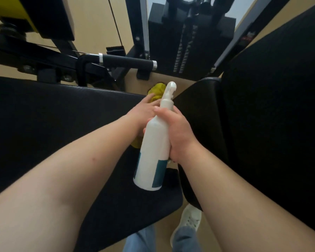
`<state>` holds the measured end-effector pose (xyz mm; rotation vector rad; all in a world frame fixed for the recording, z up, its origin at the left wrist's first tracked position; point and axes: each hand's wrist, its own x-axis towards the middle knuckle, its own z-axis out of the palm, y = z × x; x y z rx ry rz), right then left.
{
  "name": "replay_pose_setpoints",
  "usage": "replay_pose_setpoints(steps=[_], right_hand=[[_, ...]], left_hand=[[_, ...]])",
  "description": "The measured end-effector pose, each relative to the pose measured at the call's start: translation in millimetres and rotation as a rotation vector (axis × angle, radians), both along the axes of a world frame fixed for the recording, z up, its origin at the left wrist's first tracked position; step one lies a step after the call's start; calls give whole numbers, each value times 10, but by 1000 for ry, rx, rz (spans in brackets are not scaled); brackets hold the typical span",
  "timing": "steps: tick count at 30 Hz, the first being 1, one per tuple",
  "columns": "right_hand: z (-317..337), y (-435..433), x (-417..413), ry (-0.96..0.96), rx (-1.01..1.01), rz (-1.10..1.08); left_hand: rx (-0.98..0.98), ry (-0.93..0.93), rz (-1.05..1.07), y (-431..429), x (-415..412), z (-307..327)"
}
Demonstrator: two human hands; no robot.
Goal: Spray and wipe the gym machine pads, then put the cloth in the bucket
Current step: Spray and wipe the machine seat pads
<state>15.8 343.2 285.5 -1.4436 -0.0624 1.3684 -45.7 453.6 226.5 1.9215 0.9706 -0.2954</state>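
Forearms: two bare forearms, the left [71,170] and the right [235,188], are being stretched from the near edge towards the middle.
Right hand: the right hand [176,131] is being clenched round the white plastic spray bottle with a teal label [153,151]. The bottle is being held tilted, its nozzle pointing to the far side.
Left hand: the left hand [142,111] is being laid over the crumpled yellow cloth [155,90]. The fingers in sight are being kept straight, and the thumb is being hidden by the bottle.
Cloth: it is being pressed on the right edge of the wide black padded cushion [53,115] on the left, and is showing both beyond the fingertips and under the wrist.
Right side: a second black upholstered pad [271,106] is filling the right.
Far side: a black foam-covered handle bar [125,61] and a black weight stack [189,42] are being seen.
Near floor: a white shoe [189,220] and blue jeans [144,240] are being seen.
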Motion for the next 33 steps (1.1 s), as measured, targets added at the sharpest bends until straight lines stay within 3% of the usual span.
replay_pose_setpoints(steps=[1,4,5,13,16,22,29,33], right_hand=[[16,-1,-17,-34,-9,7],[102,-46,-51,-47,20,64],[145,-73,-59,-25,43,95],[325,117,-248,-30,68,340],[358,204,-329,-12,89,414],[357,291,-339,59,89,425],[185,461,-280,-13,55,438],[217,480,-327,91,24,383]], left_hand=[[10,-54,22,-90,-69,42],[447,43,-545,-238,-455,135],[567,96,-619,-287,-585,196],[741,725,268,115,-1655,597],[768,805,479,452,-1873,687],[792,824,565,724,-1828,605],[807,800,578,1055,-1781,608],[828,771,656,1347,-1765,689]])
